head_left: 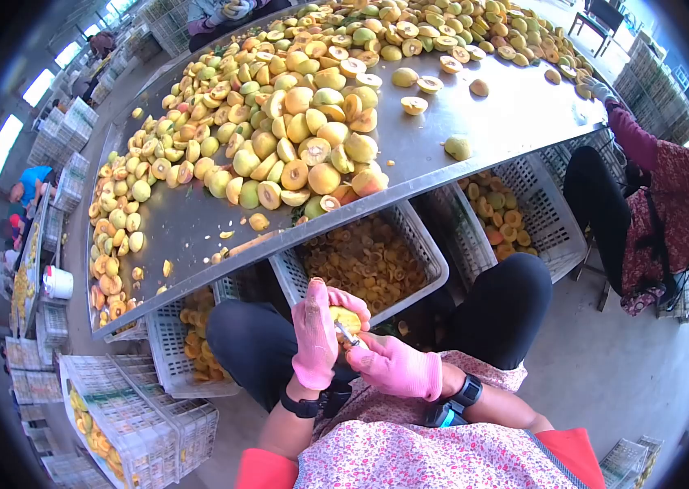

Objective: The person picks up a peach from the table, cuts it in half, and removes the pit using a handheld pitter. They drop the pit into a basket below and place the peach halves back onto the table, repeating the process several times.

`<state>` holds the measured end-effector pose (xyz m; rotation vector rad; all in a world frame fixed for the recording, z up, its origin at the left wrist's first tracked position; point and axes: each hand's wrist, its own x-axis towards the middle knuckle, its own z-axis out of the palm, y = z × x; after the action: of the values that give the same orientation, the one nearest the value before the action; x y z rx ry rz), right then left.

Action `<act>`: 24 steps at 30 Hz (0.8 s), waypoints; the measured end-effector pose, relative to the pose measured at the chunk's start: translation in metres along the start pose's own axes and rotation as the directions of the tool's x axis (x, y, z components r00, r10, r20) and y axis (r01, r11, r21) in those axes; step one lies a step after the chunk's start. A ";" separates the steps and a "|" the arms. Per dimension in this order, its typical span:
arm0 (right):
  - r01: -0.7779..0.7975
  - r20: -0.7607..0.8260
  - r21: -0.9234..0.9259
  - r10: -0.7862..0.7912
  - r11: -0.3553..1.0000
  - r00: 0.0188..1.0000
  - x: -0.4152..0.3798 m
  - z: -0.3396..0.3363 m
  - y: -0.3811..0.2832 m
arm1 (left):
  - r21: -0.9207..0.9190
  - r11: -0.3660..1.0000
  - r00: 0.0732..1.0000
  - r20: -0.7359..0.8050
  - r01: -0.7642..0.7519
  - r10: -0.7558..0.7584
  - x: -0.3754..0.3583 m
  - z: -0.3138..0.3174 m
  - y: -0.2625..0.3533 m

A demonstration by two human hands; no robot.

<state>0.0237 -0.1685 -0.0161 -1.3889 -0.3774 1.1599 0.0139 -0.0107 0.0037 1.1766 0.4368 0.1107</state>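
Note:
My left hand (316,334), in a pink glove, is closed around a yellow peach half (347,319) above my lap. Against the fruit, my right hand (397,365), gloved in pink too, grips a small metal pitting tool (347,336); its tip is partly hidden by the fruit and fingers. Just beyond my hands, under the table, a white plastic crate (440,273) holds brownish-yellow scraps that look like cut-out pits. A big heap of halved peaches (299,102) covers much of the metal table (409,159) ahead of me.
Crates with peach halves stand under the table at the right (563,228) and left (167,350). Stacked crates (153,420) are at my lower left. A co-worker (662,220) sits on the right, one gloved hand at the table; another person's gloved hands (234,10) show at the far side.

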 end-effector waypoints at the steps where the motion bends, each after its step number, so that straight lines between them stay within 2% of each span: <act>1: -0.007 0.004 -0.004 0.007 1.000 1.000 0.001 -0.002 0.003 | -0.007 1.000 1.000 -0.006 0.001 -0.001 0.000 0.000 -0.001; 3: -0.068 0.134 0.257 0.034 0.964 0.990 0.001 -0.004 0.007 | 0.046 0.983 0.983 0.051 -0.178 0.175 -0.001 0.001 -0.002; 4: -0.071 0.139 0.253 0.036 0.965 0.990 0.001 -0.001 0.006 | 0.056 0.974 0.975 0.004 -0.221 0.221 -0.004 0.003 -0.007; 5: 0.059 0.032 0.069 -0.061 0.996 0.998 0.000 0.003 0.003 | 0.054 0.974 0.975 0.003 -0.222 0.222 -0.006 0.005 -0.010; 6: 0.169 -0.058 -0.131 -0.177 0.977 0.982 0.001 0.004 0.000 | -0.014 0.984 0.979 -0.106 -0.175 0.173 -0.007 0.008 -0.013; 7: 0.165 -0.065 -0.135 -0.174 0.977 0.983 0.002 0.003 -0.001 | -0.089 0.987 0.972 -0.209 -0.130 0.109 -0.006 0.011 -0.016; 11: 0.100 -0.053 -0.245 -0.116 0.964 0.992 0.002 -0.002 -0.003 | -0.072 0.997 0.987 -0.158 -0.041 0.029 0.001 0.011 -0.017; 12: 0.089 -0.049 -0.262 -0.105 0.961 0.993 0.003 -0.004 -0.005 | -0.071 0.997 0.982 -0.188 -0.028 0.014 0.002 0.011 -0.019; 14: 0.075 -0.044 -0.282 -0.091 0.957 0.995 0.007 -0.004 -0.003 | -0.041 0.997 0.986 -0.155 -0.070 0.063 0.004 0.008 -0.022; 16: 0.007 -0.001 -0.068 -0.007 0.998 1.000 0.011 -0.003 0.005 | -0.009 0.991 0.989 -0.073 -0.132 0.131 0.006 0.004 -0.019; 17: 0.002 0.002 -0.072 -0.001 0.997 1.000 0.010 -0.003 0.006 | -0.014 0.991 0.988 -0.079 -0.131 0.129 0.007 -0.001 -0.019; 19: -0.167 0.128 0.329 0.131 0.929 0.983 0.008 -0.003 0.001 | -0.030 0.989 0.977 0.153 -0.146 0.149 0.012 -0.011 -0.017; 20: -0.173 0.128 0.326 0.138 0.929 0.982 0.006 -0.006 -0.002 | -0.036 0.997 0.984 0.160 -0.075 0.079 0.013 -0.014 -0.016; 22: -0.331 0.296 0.464 0.209 0.821 0.932 0.003 -0.015 -0.011 | -0.025 0.999 0.982 0.183 -0.042 0.046 0.016 -0.014 -0.014; 23: -0.337 0.298 0.460 0.214 0.822 0.930 0.003 -0.014 -0.013 | -0.010 1.000 0.979 0.205 -0.009 0.011 0.017 -0.015 -0.014; 24: -0.339 0.280 0.434 0.233 0.835 0.931 0.004 -0.014 -0.015 | 0.013 0.998 0.964 0.258 -0.066 0.060 0.019 -0.018 -0.014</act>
<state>0.0424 -0.1699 -0.0073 -0.9013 -0.0172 1.5406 0.0219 0.0056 -0.0198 1.2073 0.1716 0.0075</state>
